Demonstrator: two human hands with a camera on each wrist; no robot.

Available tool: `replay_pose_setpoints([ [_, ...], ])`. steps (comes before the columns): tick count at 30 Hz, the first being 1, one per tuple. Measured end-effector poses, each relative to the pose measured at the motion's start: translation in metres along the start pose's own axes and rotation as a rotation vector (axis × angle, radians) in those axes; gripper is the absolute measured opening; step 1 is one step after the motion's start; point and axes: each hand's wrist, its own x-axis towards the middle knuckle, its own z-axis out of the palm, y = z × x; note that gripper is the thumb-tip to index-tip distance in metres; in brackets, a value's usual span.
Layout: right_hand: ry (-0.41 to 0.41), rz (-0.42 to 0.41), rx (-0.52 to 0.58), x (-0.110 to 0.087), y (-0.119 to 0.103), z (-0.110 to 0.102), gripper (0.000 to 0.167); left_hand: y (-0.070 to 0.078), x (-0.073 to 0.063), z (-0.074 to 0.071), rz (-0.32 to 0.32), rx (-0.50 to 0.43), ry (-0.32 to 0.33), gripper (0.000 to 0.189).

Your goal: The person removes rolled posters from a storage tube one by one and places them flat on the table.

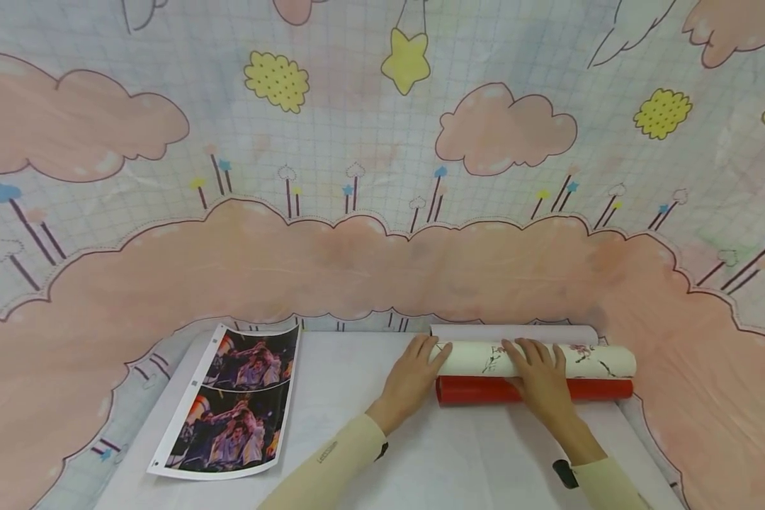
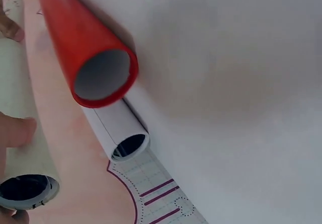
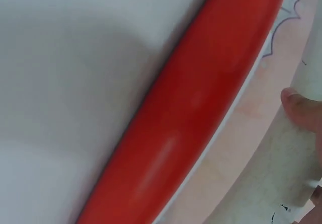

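A cream paper roll [image 1: 465, 360] with a printed blossom branch is held level in both hands above the table. My left hand [image 1: 408, 381] grips it at its left end; the left wrist view shows the thumb [image 2: 19, 131] on one side and fingertips under the open end. Near its middle, my right hand [image 1: 540, 382] holds the roll, its thumb [image 3: 300, 108] lying along the side in the right wrist view. Directly in front lies a red roll [image 1: 484, 391], not touched by either hand. Behind them a white roll [image 1: 516, 332] is partly hidden by the cream one.
At the table's left lies a slightly curled sheet [image 1: 228, 404] with two printed colour photos. The white tabletop [image 1: 357, 361] runs back to a patterned cloth [image 1: 357, 269] with clouds and stars, which hangs behind and spreads along both sides.
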Motion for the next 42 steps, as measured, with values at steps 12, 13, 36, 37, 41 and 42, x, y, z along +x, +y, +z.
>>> replay_pose_setpoints([
  [12,-0.018,-0.026,-0.017,-0.032,-0.032,-0.005,0.088,0.013,-0.049,-0.016,-0.056,-0.113,0.011,0.071],
  [13,-0.034,-0.026,-0.017,-0.034,-0.035,-0.006,0.087,0.014,-0.054,-0.017,-0.064,-0.123,-0.005,0.071],
  [36,-0.3,-0.027,0.056,-0.067,-0.083,0.003,0.079,0.011,-0.123,-0.037,-0.088,-0.208,-0.232,0.071],
  [37,-0.312,-0.028,0.062,-0.068,-0.084,0.004,0.078,0.011,-0.126,-0.036,-0.093,-0.218,-0.238,0.07],
  [41,-0.358,-0.03,0.076,-0.071,-0.086,0.006,0.078,0.009,-0.136,-0.036,-0.143,-0.304,-0.27,0.065],
  [42,-0.367,-0.027,0.075,-0.071,-0.086,0.007,0.078,0.008,-0.139,-0.036,-0.164,-0.328,-0.28,0.063],
])
